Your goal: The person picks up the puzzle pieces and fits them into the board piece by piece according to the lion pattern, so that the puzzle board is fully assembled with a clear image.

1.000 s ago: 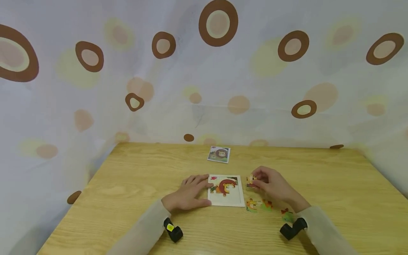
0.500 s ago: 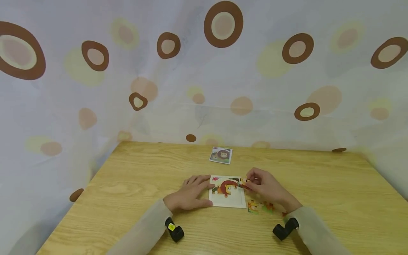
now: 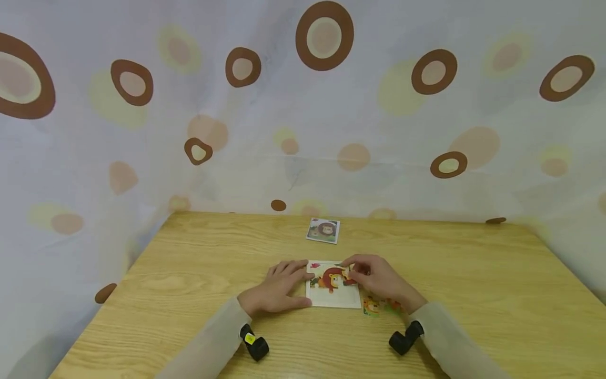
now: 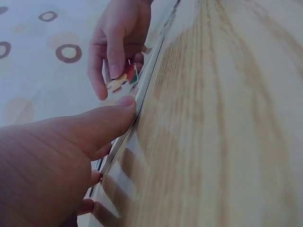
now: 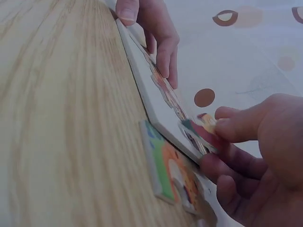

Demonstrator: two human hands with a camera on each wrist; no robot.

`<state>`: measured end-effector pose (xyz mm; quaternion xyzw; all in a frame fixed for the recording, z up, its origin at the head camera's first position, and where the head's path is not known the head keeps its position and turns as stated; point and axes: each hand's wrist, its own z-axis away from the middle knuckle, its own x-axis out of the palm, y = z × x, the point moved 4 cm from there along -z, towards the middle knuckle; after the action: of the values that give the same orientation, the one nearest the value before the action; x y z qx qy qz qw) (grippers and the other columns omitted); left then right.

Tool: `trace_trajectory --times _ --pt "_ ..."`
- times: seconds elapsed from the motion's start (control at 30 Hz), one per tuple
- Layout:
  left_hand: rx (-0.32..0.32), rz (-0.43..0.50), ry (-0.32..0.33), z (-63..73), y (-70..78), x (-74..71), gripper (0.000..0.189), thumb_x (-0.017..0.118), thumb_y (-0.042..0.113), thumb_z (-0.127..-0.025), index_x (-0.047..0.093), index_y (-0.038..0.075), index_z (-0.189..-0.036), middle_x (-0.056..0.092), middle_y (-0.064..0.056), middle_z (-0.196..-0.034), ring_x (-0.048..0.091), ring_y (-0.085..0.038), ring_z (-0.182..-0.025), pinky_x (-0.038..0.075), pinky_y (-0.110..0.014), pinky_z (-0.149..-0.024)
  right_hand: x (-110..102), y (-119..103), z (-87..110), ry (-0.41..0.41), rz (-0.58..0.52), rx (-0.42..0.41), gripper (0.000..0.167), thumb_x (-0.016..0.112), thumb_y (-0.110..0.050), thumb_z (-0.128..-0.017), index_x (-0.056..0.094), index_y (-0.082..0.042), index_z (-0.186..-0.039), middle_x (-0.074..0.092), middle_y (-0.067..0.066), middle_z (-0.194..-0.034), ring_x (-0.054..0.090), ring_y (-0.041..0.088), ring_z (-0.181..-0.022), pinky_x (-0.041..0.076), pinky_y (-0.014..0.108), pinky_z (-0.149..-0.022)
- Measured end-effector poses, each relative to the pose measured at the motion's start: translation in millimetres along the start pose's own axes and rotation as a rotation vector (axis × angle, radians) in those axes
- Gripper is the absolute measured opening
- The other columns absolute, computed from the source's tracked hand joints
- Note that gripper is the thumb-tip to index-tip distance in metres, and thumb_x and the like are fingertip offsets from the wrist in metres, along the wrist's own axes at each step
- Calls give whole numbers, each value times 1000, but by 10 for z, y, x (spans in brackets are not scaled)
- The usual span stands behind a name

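A white puzzle tray (image 3: 332, 301) lies on the table, partly filled with joined pieces that show a brown-maned lion (image 3: 331, 279). My left hand (image 3: 278, 288) rests along the tray's left side with fingers spread and fairly straight. Over the tray's right part, my right hand (image 3: 381, 278) pinches a puzzle piece (image 5: 206, 128) between thumb and fingers. That piece is red, yellow and green, and in the right wrist view it is tilted above the tray. Whether it touches the other pieces I cannot tell. A loose puzzle piece (image 5: 163, 163) in orange and green lies beside the tray's right edge.
A small lion picture card (image 3: 323, 230) lies behind the tray, towards the table's back edge. Another loose puzzle piece (image 3: 394, 305) is partly hidden by the right hand. Patterned cloth (image 3: 303, 121) hangs behind the wooden table (image 3: 213, 252).
My right hand has carried the puzzle piece leftward, from beside the tray to above its right part. The left hand has stayed at the tray's left side.
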<state>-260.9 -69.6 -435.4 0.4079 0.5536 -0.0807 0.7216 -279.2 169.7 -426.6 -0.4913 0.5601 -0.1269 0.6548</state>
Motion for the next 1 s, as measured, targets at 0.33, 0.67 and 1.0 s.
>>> trace_trajectory --times 0.33,0.67,1.0 --pt "-7 -6 -4 15 -1 -18 57 58 45 -94 46 18 -143 22 -10 -158 17 -35 -144 17 -60 -109 0 -47 -67 5 11 46 39 58 -9 -96 52 -1 -134 61 4 -84 60 13 -69 49 25 -62" --pt "-9 -7 -6 -4 26 -21 57 59 44 -94 47 16 -142 23 -11 -158 19 -36 -143 17 -60 -109 18 -38 -64 -64 47 13 34 64 -9 -92 60 3 -124 65 3 -82 59 8 -65 44 22 -57" --pt "-21 -7 -12 -18 16 -8 58 59 44 -94 47 15 -143 21 -12 -158 17 -37 -143 16 -61 -110 34 -71 -109 -101 28 36 42 65 -11 -92 54 2 -130 65 4 -86 61 11 -71 47 24 -64"
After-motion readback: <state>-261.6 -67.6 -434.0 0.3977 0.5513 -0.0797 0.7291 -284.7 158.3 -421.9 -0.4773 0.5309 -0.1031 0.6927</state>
